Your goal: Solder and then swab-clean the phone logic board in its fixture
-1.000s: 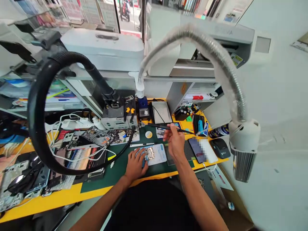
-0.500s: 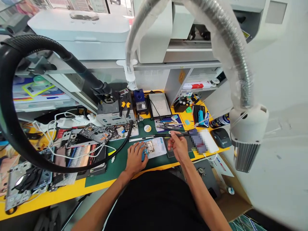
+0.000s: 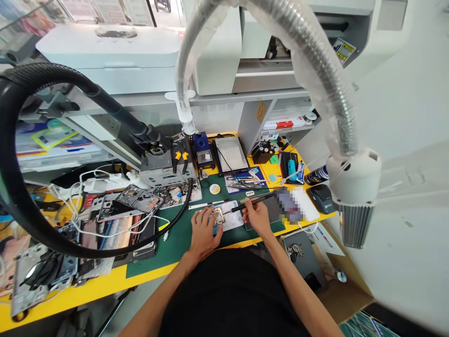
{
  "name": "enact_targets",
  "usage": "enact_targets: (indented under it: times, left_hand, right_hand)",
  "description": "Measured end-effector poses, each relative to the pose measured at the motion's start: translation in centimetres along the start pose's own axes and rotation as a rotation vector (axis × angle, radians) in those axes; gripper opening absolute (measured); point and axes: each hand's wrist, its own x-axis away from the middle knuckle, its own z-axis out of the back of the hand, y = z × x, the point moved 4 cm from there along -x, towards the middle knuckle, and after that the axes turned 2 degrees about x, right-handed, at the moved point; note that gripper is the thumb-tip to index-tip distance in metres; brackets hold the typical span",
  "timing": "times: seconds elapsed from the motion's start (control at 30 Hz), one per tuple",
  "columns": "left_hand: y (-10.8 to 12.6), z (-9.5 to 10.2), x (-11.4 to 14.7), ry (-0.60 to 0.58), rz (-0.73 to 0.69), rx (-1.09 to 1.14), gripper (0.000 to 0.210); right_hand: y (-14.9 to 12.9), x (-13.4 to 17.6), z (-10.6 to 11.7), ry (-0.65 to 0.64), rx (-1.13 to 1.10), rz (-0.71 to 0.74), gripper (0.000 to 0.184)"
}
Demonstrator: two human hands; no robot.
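My left hand [image 3: 204, 232] rests on the near side of a small circuit board [image 3: 219, 216], thumb and fingers holding it at its left edge. Something blue shows under those fingers, mostly covered. The board lies on a pale, whitish pad [image 3: 232, 222] on the green mat. My right hand [image 3: 257, 216] is closed around a slim black soldering iron [image 3: 244, 205]. Its thin tip points left and reaches the board; I cannot tell whether it touches. Beneath and beside my right hand is a dark perforated plate [image 3: 268, 211].
A black hose [image 3: 156, 232] loops over the left side, above stacked phone parts [image 3: 138, 196] and white cables. A lamp head [image 3: 354, 201] hangs at the right. Tweezers [image 3: 242, 185], a blue station [image 3: 202, 152] and a blurred phone [image 3: 290, 206] lie around the mat [image 3: 157, 257].
My right hand has lowered and turned the soldering iron, bringing its tip left to the board. My left hand has shifted slightly right on the board. The view has moved a little.
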Motion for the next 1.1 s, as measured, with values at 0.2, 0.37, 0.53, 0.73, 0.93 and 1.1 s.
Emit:
enact_targets:
  times: [0.2,0.37,0.53,0.73,0.93,1.1]
  left_hand:
    - [-0.07,-0.52,-0.04,0.004,-0.015,-0.006,0.029]
    - [-0.22,-0.67,0.09,0.020,-0.017,-0.005,0.030]
    - [-0.23,-0.82,0.13,0.033,-0.023,-0.002,0.031]
    - [-0.14,-0.54,0.19,0.009,-0.049,-0.025,0.028]
    - [-0.07,-0.45,0.28,-0.010,-0.080,-0.051,0.028]
    - [-0.05,-0.58,0.30,-0.014,-0.087,-0.058,0.029]
  right_hand:
    - [0.25,-0.03,-0.67,-0.015,0.048,0.016,0.051]
    - [0.37,-0.03,-0.57,0.028,0.068,0.024,0.050]
    - [0.22,0.11,-0.29,0.048,0.084,0.008,0.050]
    - [-0.34,0.41,-0.37,0.033,0.075,0.014,0.050]
    - [-0.08,0.27,-0.50,0.043,0.050,0.010,0.051]
    - [0.12,0.15,-0.45,0.052,0.054,-0.002,0.048]
